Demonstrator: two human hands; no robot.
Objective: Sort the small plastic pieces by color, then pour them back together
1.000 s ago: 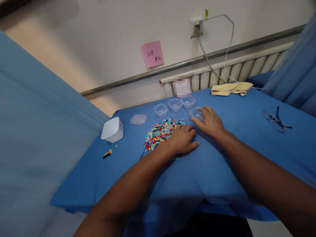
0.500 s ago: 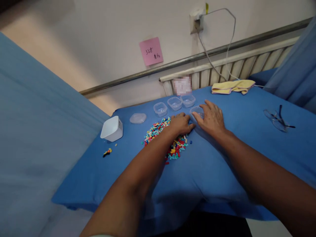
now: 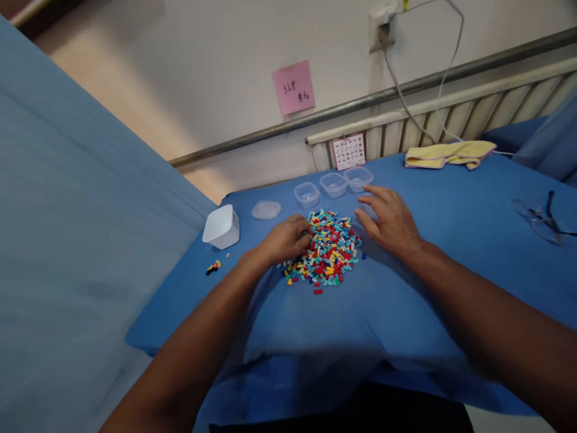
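A mound of small multicoloured building blocks (image 3: 331, 246) is spread on the blue cloth. At its left edge rests my left hand (image 3: 286, 239), fingers curved over the blocks and the thumb apart from them; I see nothing held in it. My right hand (image 3: 392, 219) is to the right of the mound, fingers and thumb spread. A clear plastic tub (image 3: 368, 208) shows partly between its thumb and fingers, mostly hidden by the hand; whether they touch I cannot tell. Behind the mound stand three more clear tubs (image 3: 333, 185) in a row.
A white container (image 3: 222, 227) stands at the left, near a clear lid (image 3: 266, 210) and a few black and yellow pieces (image 3: 213, 267). A printed card (image 3: 349, 151) leans against the radiator (image 3: 455, 117). A yellow cloth (image 3: 448, 154) and glasses (image 3: 541, 222) lie to the right.
My left hand has moved left, from the mound's right side to its left edge, uncovering the blocks. My right hand stays by the clear tub. The whole view has shifted slightly.
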